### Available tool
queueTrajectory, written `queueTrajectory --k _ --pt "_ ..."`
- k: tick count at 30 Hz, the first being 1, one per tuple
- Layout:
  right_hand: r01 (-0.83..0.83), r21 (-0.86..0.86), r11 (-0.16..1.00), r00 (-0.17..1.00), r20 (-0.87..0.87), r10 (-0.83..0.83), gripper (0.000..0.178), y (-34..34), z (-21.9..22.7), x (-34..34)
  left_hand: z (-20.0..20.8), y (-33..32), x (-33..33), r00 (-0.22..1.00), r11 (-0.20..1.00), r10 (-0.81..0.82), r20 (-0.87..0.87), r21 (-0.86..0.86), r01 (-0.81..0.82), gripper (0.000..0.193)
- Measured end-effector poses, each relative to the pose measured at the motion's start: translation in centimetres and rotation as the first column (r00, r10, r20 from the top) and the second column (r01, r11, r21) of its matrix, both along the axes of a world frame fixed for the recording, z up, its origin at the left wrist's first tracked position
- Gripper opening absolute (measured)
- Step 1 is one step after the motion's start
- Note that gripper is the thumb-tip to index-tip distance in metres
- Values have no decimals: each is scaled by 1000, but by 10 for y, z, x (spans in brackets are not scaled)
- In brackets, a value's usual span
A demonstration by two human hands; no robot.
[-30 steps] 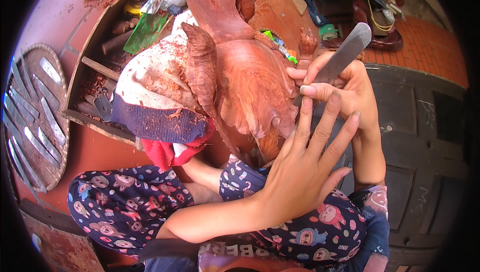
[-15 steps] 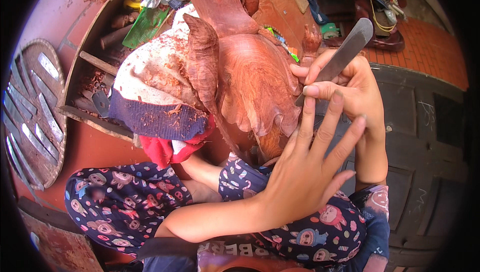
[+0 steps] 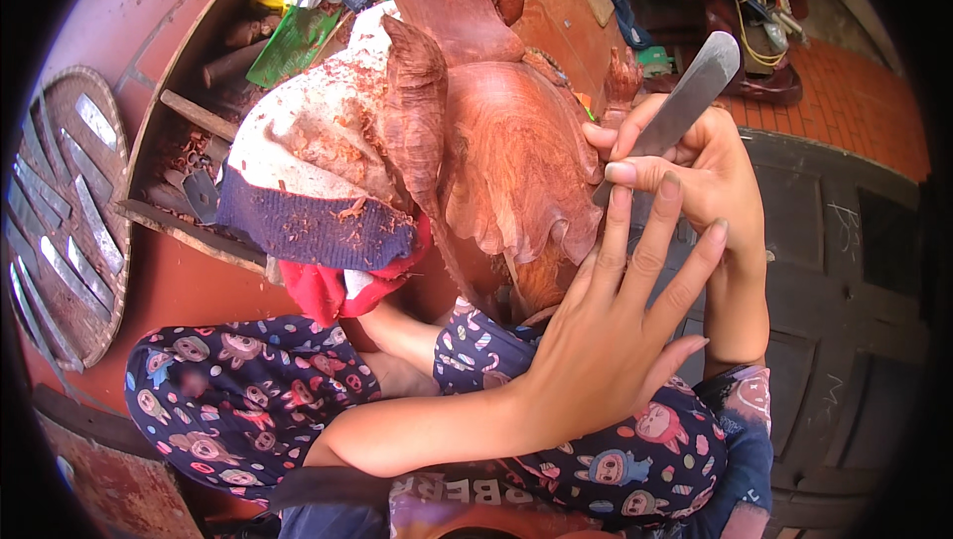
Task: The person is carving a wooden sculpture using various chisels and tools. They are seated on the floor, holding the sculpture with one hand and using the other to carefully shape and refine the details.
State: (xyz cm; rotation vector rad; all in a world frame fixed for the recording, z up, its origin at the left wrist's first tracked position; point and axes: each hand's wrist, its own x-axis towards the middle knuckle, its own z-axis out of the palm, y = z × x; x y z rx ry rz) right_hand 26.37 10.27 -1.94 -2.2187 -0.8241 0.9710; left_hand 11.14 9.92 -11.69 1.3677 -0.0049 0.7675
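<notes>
My right hand (image 3: 710, 152) pinches a flat steel carving blade (image 3: 685, 92) between thumb and fingers. The wide rounded end points up and right, while the lower end dips toward the edge of a carved reddish-brown wood piece (image 3: 516, 162). My left hand (image 3: 615, 311) lies below, back upward and fingers spread, its index fingertip beside the blade's lower part. Whether that finger presses on the steel or the wood I cannot tell. The wood has smooth, grained, wavy-edged surfaces and stands before my crossed legs. The blade's very tip is partly hidden by my fingers.
At the far left a round woven tray (image 3: 119, 271) holds several steel blades. A shavings-strewn white and navy cloth (image 3: 308, 162) leans against the carving. Behind it, a wooden box (image 3: 189, 226) holds tools and a green plastic piece (image 3: 293, 43). A dark panelled board (image 3: 824, 340) lies right.
The view has shifted slightly, so the carving and cloth sit a little further right. Both hands and the blade keep nearly the same pose.
</notes>
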Motion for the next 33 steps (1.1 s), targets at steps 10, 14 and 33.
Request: queueTrajectory --k 10,14,33 --pt "-124 58 991 992 -14 125 14 -5 0 -3 3 -1 -9 1000 1000 -4 -3 17 5 84" --pt "-56 54 997 997 -57 59 14 -3 -1 -2 -2 0 -3 1000 1000 5 8 20 -5 84" --pt "-75 126 989 996 -30 80 15 -15 -9 -2 6 -1 -3 998 999 -35 50 41 33 87"
